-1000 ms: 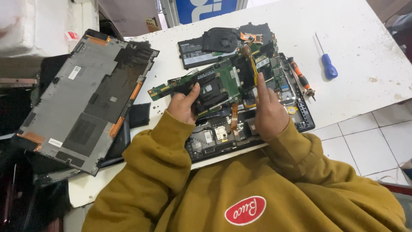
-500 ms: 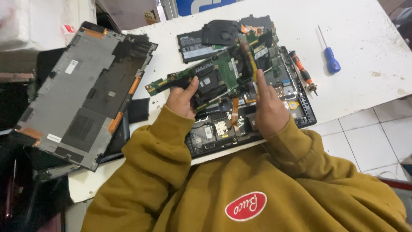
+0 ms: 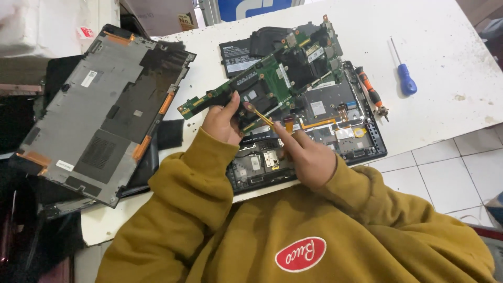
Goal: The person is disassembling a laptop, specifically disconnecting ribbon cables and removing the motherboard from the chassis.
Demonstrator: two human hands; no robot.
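Head view, left hand [image 3: 222, 123] fingers gripping green circuit board [image 3: 262, 84], right hand [image 3: 309, 157] pinching (perhaps) orange flex cable [image 3: 261, 116]

I worked in a repair workshop: a stained white surface [image 3: 445, 120] held an opened laptop [image 3: 325, 126], its detached base cover [image 3: 99, 115] and screwdrivers [image 3: 403, 76].

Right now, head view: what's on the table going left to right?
Grey laptop bottom cover → left hand holding the green motherboard → right hand → orange-handled screwdriver → blue-handled screwdriver.
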